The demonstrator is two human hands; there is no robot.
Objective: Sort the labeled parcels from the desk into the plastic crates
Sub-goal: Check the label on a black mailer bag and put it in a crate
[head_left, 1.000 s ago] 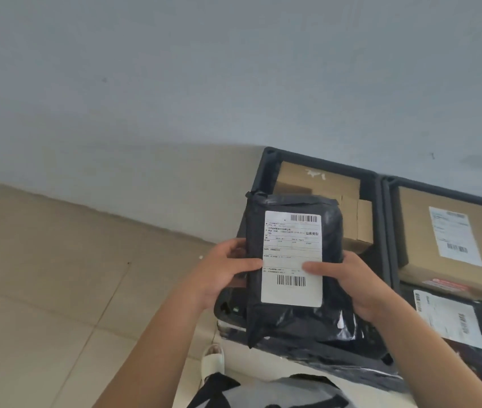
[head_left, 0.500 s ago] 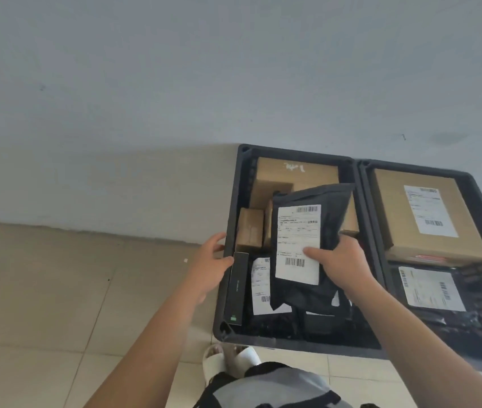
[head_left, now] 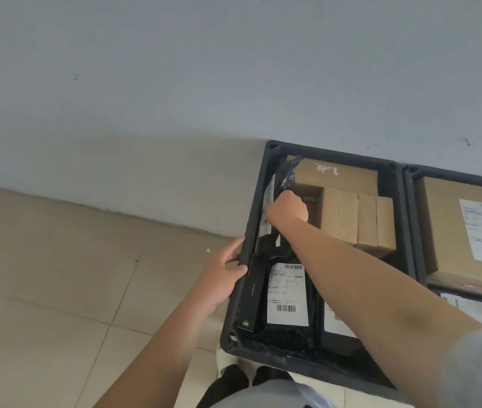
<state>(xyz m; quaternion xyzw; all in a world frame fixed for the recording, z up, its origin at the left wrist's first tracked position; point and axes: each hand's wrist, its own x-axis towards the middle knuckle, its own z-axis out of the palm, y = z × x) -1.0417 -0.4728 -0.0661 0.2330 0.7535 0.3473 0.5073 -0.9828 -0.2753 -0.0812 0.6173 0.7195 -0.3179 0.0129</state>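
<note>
1. The left grip (head_left: 224, 278) clasps the left rim of the black crate (head_left: 337, 153), thumb over the edge, at about 7 o'clock from the parcel.
2. The black poly parcel (head_left: 285, 178) stands on edge against the crate's left wall, its white label (head_left: 268, 201) facing left; the right grip (head_left: 288, 208) clenches around it.
3. That crate also holds a slim black box (head_left: 251, 293), a labeled black bag (head_left: 287, 295) and brown cartons (head_left: 357, 217) at 3 o'clock.
4. A second crate (head_left: 410, 201) on the right carries a large labeled carton (head_left: 445, 219).
</note>
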